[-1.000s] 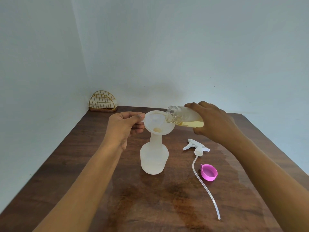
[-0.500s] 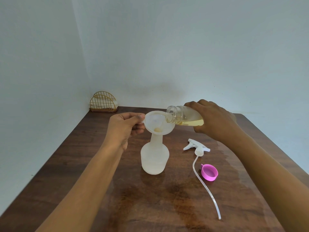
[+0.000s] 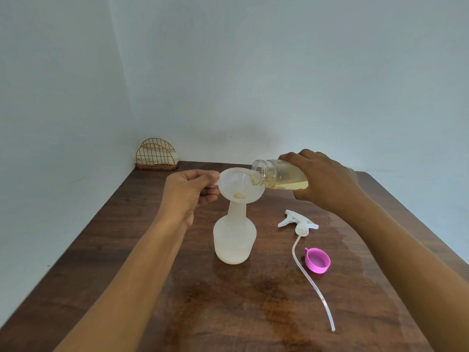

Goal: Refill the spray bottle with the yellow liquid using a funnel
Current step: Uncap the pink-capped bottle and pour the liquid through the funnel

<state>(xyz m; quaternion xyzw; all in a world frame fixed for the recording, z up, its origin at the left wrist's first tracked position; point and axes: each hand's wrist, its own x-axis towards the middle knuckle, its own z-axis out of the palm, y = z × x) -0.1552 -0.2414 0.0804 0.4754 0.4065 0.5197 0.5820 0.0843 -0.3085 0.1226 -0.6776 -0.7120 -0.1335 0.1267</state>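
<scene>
Dark wooden table (image 3: 121,250), and between the hands stands the spray bottle (image 3: 234,240), upright, funnel (image 3: 242,182) seated in its neck. Left hand (image 3: 187,193) pinches the funnel's rim, thumb on top. Right hand (image 3: 323,182) wraps the clear bottle (image 3: 276,174), tipped nearly flat, mouth over the bowl. Yellow liquid (image 3: 239,196) pools at the funnel's throat, so a slow, steady tilt looks wise to avoid brimming. Nearer than the right hand lie the trigger head (image 3: 298,222) and pink cap (image 3: 317,260).

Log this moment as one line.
step: pour | left hand pinches funnel rim, funnel in spray bottle | right hand tilts clear bottle over funnel | trigger head, pink cap on table
</scene>
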